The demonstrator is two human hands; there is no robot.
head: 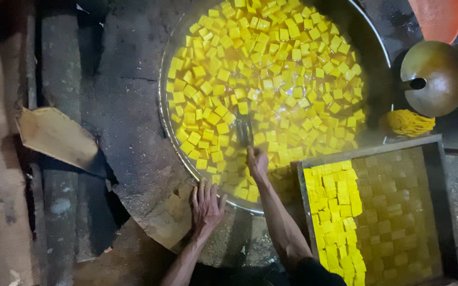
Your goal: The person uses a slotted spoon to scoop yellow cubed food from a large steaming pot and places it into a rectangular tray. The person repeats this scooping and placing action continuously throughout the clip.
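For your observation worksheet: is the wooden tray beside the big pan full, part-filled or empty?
Part-filled. The wooden tray holds bright yellow cubes down its left side; the dull brownish squares covering the rest cannot be identified.

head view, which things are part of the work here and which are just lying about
In use:
right hands on a tool
left hands on the pan rim
yellow cubes
tray

Lying about:
ladle
yellow bundle
orange tub
cardboard

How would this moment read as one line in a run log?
left hand: flat on round metal basin's rim | right hand: gripping metal utensil among floating yellow cubes | wooden tray: part-filled
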